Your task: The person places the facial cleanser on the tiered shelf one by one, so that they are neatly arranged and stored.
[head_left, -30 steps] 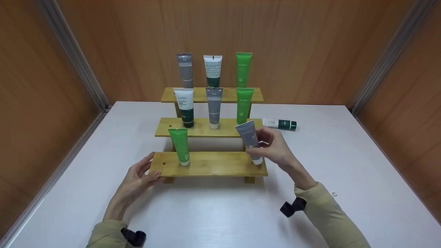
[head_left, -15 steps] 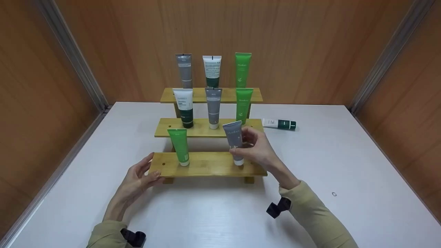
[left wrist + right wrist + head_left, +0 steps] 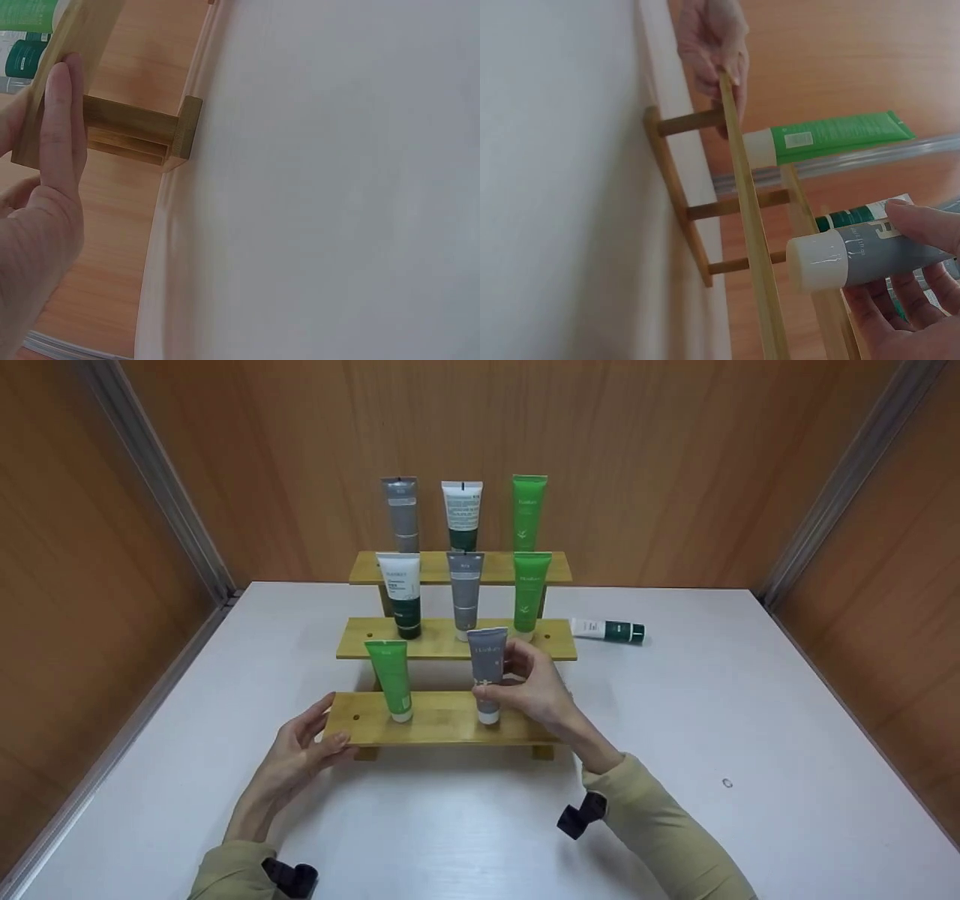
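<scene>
While pinched upright in the right hand (image 3: 536, 690): grey white-capped tube (image 3: 487, 671); left hand (image 3: 300, 750) flat against rack (image 3: 442, 727).

Lighting's pretty even and bright from overhead, with the white surface (image 3: 750, 697) nearly blown out in both wrist views. Soft shadows sit under the wooden rack (image 3: 450, 718) (nothing harsh). Head view bends slightly at the edges; close-up fingers (image 3: 922, 225) go blurry.

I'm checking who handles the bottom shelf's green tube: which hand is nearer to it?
Left. The left hand rests on the shelf end just beside the green tube; the right hand holds the grey tube further along.
</scene>
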`<state>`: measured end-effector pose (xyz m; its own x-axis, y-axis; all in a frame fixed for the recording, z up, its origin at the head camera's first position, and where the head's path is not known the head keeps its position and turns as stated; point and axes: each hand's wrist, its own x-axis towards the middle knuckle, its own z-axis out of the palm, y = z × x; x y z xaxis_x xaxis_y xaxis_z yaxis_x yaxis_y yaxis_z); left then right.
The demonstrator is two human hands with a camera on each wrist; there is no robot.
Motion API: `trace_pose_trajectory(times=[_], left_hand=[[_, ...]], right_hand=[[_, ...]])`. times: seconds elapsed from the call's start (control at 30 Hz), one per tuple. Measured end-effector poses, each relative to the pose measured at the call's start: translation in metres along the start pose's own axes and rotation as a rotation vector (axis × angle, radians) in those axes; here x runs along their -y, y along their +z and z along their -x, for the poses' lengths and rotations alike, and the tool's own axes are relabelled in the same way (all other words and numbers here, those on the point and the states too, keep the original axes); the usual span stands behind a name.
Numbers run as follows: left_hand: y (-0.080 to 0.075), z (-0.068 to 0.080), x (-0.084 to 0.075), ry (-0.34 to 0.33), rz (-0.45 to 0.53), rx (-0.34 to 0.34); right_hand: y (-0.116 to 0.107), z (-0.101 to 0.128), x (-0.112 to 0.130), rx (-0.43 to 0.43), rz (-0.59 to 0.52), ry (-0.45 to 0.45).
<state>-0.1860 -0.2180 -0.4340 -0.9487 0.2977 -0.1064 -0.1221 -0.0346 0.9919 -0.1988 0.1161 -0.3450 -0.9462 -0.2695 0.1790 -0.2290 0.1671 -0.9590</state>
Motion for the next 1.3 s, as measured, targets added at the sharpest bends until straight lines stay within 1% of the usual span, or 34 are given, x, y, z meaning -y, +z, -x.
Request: trace_pose_trajectory(times=[0.17, 0.47, 0.7, 0.93, 1.1, 1.3], left_hand=[[0.000, 0.000, 0.000, 0.010, 0.010, 0.011], [-0.001, -0.001, 0.001, -0.005, 0.008, 0.001], [0.000, -0.001, 0.001, -0.015, 0.012, -0.008], [0.000, 0.001, -0.001, 0.012, 0.003, 0.019], [0.000, 0.001, -0.001, 0.020, 0.010, 0.028], [0.000, 0.001, -0.001, 0.004, 0.011, 0.021]], right_hand=[[0.008, -0.002, -0.003, -0.009, -0.012, -0.026], [0.019, -0.008, -0.007, -0.021, -0.032, -0.054], [0.023, -0.011, -0.009, 0.001, -0.037, -0.063], [0.027, -0.011, -0.007, 0.011, -0.023, -0.061], [0.029, -0.012, -0.007, 0.007, -0.030, -0.068], [0.030, -0.013, -0.008, 0.003, -0.044, -0.089]])
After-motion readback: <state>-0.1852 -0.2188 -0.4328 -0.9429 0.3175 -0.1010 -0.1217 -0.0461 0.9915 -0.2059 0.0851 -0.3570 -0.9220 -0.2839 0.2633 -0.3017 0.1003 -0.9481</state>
